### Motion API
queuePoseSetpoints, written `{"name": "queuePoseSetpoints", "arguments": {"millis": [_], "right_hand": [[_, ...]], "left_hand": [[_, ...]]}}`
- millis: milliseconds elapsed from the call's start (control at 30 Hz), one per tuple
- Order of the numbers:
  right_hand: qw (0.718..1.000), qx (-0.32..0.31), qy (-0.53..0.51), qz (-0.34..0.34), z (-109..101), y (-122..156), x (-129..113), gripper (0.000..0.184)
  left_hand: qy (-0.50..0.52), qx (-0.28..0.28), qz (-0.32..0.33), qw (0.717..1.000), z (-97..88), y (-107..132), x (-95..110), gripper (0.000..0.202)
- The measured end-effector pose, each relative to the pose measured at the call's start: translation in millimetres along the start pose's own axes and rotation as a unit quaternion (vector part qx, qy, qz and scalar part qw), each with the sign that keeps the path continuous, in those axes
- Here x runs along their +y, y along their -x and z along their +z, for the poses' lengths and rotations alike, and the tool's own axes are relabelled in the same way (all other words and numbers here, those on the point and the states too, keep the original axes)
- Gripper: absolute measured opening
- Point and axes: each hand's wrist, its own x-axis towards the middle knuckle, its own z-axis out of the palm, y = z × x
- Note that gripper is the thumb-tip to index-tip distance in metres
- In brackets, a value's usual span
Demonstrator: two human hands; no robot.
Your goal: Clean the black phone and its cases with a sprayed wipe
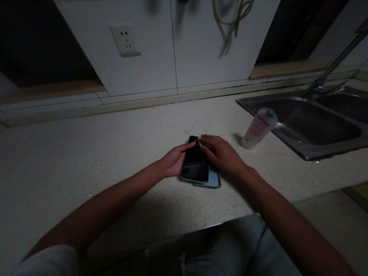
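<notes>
A black smartphone (pixel 195 166) lies tilted over a light blue phone case (pixel 213 180) on the pale countertop. My left hand (pixel 175 159) grips the phone from its left side, the thumb across the upper part of the screen. My right hand (pixel 222 155) is on the right side, over the case and the phone's upper right edge. Its fingers are bent and close together near the phone's top corner. Part of the case is hidden under the phone and my right hand, so I cannot tell exactly what those fingers grip.
A clear plastic cup (pixel 257 131) with pink print stands to the right, beside the steel double sink (pixel 300 152) and its faucet (pixel 334 68). A wall socket (pixel 125 40) and a hanging cable (pixel 237 21) are on the tiled wall. The countertop's front edge (pixel 204 228) runs before my legs.
</notes>
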Motion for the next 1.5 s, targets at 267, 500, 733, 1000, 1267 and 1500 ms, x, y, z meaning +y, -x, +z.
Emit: {"name": "queuePoseSetpoints", "arguments": {"millis": [267, 500, 733, 1000, 1267, 1500], "right_hand": [[1.0, 0.005, -0.002, -0.005, -0.1, 0.4, 0.3, 0.035], [1.0, 0.005, -0.006, -0.003, -0.8, 1.0, -0.7, 0.035], [1.0, 0.001, 0.001, -0.004, -0.6, 0.3, -0.9, 0.036], [1.0, 0.006, -0.005, -0.006, -0.8, 0.7, -1.0, 0.034], [1.0, 0.004, -0.009, -0.004, 0.4, 0.8, -0.2, 0.035], [1.0, 0.004, -0.003, 0.002, 0.6, 1.1, 0.2, 0.036]], "left_hand": [[-0.005, -0.021, -0.002, 1.0, -3.2, -2.3, -0.2, 0.038], [-0.01, -0.035, -0.006, 0.999, -2.4, -1.2, 0.6, 0.038], [-0.011, -0.033, 0.0, 0.999, -1.2, -1.2, 0.3, 0.038], [-0.01, -0.04, -0.003, 0.999, -1.5, -1.2, -0.2, 0.04], [-0.011, -0.038, 0.0, 0.999, -2.6, -1.0, -0.1, 0.04], [-0.011, -0.033, 0.001, 0.999, -3.1, -1.3, -0.1, 0.039]]}}
